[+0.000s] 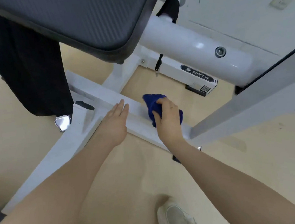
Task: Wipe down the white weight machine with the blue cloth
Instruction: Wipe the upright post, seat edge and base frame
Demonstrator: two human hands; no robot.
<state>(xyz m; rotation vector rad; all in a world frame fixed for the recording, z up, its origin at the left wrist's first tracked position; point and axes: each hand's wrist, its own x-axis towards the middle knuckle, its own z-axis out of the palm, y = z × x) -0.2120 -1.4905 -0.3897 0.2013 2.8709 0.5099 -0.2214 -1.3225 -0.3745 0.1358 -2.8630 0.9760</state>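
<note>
While the blue cloth (157,105) was gripped in the right hand (168,118) on the weight machine's (196,50) floor bar (106,95), the left hand (116,122) lay flat and empty, and most surfaces seemingly remained unwiped.

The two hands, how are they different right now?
The right hand is curled around the blue cloth; the left hand holds nothing. The left hand is flat with fingers straight and together, while the right hand's fingers bend over the cloth. Both are at the same low white bar of the weight machine, side by side.
</note>
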